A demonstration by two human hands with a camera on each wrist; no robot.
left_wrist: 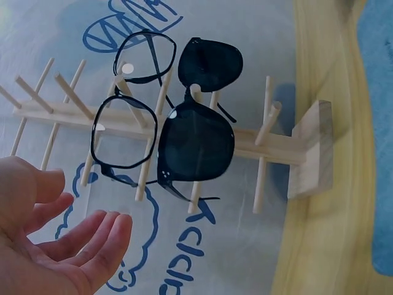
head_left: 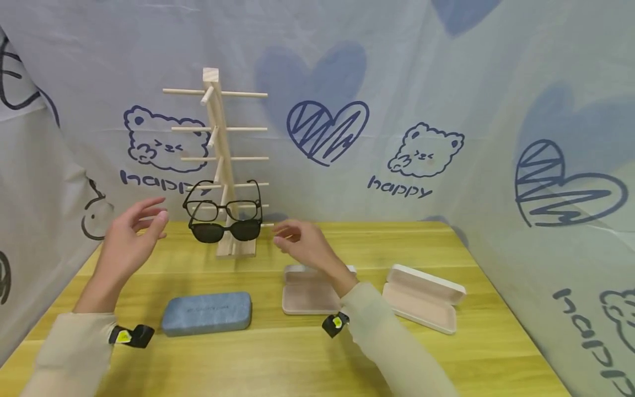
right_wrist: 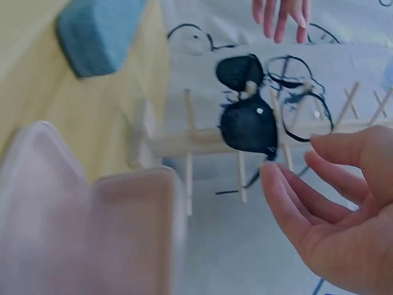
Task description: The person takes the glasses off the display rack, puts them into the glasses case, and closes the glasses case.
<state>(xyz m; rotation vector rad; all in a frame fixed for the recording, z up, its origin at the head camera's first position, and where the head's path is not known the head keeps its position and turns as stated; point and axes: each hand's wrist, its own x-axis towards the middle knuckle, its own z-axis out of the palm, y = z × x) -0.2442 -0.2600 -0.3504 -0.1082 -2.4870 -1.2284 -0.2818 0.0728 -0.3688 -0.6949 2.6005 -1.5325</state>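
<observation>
A wooden display rack (head_left: 221,124) with several pegs stands at the back of the table. On its lower pegs hang black-framed clear glasses (head_left: 218,210), with dark sunglasses (head_left: 227,231) just below them. My left hand (head_left: 131,231) is raised to the left of the rack, fingers loosely bent and holding nothing. On the other side, my right hand (head_left: 306,242) is near the sunglasses' right edge, thumb and fingers apart with nothing between them. In the right wrist view its fingertips (right_wrist: 270,169) overlap the edge of the sunglasses.
A closed blue glasses case (head_left: 207,313) lies on the wooden table (head_left: 278,358) in front of the rack. Two open cases with pinkish linings, one case (head_left: 310,295) under my right forearm and another case (head_left: 421,300) farther right, lie there too. Printed cloth (head_left: 322,71) hangs behind.
</observation>
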